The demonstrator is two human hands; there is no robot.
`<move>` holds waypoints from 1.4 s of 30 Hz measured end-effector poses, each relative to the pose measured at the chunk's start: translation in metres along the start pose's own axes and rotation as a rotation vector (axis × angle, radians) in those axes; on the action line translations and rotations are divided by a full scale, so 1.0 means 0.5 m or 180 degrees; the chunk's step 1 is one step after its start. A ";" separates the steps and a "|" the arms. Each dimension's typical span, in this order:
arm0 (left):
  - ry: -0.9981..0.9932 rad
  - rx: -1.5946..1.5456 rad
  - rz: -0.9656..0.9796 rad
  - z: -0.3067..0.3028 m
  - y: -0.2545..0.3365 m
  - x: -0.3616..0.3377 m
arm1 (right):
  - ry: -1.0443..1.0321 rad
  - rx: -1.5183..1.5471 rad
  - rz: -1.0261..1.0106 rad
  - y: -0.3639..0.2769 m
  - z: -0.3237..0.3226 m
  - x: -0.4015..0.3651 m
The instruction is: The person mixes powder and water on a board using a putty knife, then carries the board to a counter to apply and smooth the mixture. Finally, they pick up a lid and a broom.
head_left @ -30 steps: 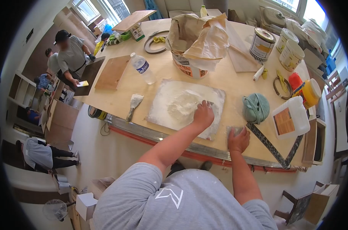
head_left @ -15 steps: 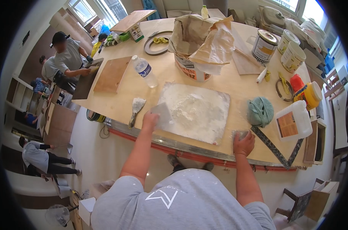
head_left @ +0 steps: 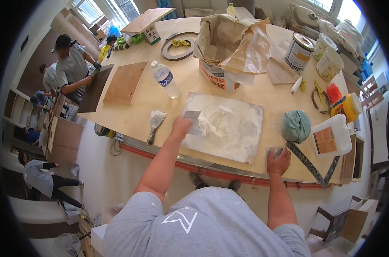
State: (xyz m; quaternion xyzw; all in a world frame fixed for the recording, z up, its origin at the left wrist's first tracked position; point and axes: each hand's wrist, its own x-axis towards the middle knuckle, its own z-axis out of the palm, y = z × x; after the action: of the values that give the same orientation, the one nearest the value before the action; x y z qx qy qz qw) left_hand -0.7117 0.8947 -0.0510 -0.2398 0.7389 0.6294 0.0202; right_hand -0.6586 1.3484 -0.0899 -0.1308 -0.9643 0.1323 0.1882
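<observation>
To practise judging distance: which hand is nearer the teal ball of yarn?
Right. The right hand rests just below the teal ball of yarn; the left hand, holding a scraper blade, is at the left side of the white board.

Left hand [head_left: 180, 127] with scraper [head_left: 193, 121] on powder-dusted board [head_left: 241, 141], right hand [head_left: 278, 162] at table [head_left: 136, 115] edge

The left arm [head_left: 160, 165] is stretched forward and up from the shoulder, bare from the short sleeve down, with the elbow almost straight. The left hand [head_left: 181, 127] is held knuckles up, its fingers closed in a grip. The right arm [head_left: 279, 201] is kept nearer the body and is extended straight ahead. The right hand [head_left: 279, 162] is turned palm down, with the fingers curled forward and downward. The two hands are held well apart.
</observation>
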 end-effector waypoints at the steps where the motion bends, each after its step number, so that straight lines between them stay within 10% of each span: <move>1: 0.0101 0.0522 0.0201 0.013 0.025 -0.018 | 0.0018 0.0002 -0.0031 0.001 -0.001 -0.002; 7: 0.0871 0.1961 0.0860 0.075 0.126 -0.110 | -0.0033 -0.0003 0.0028 -0.004 -0.010 0.002; 15: 0.0780 -0.0715 -0.0942 0.078 -0.093 -0.242 | -0.0069 0.0104 0.0048 -0.002 -0.015 0.003; 18: 0.1553 -0.0678 -0.0555 0.139 -0.097 -0.234 | -0.0102 0.0126 0.0032 0.004 -0.012 0.004; 32: 0.1640 -0.0826 -0.0751 0.181 0.005 -0.155 | -0.0087 0.0176 -0.0012 0.011 -0.006 0.001; 36: 0.1323 -0.0698 -0.0104 0.114 -0.038 -0.099 | 0.0026 0.0182 -0.0079 0.005 -0.013 -0.002; 42: 0.0752 -0.0285 -0.0768 -0.027 -0.009 -0.055 | 0.0006 0.0091 -0.0026 0.003 -0.010 -0.001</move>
State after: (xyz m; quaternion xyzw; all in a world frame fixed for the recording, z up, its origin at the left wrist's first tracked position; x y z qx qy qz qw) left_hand -0.6817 0.8907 -0.0434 -0.3996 0.6732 0.6221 -0.0021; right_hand -0.6559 1.3505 -0.0860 -0.1242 -0.9627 0.1452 0.1916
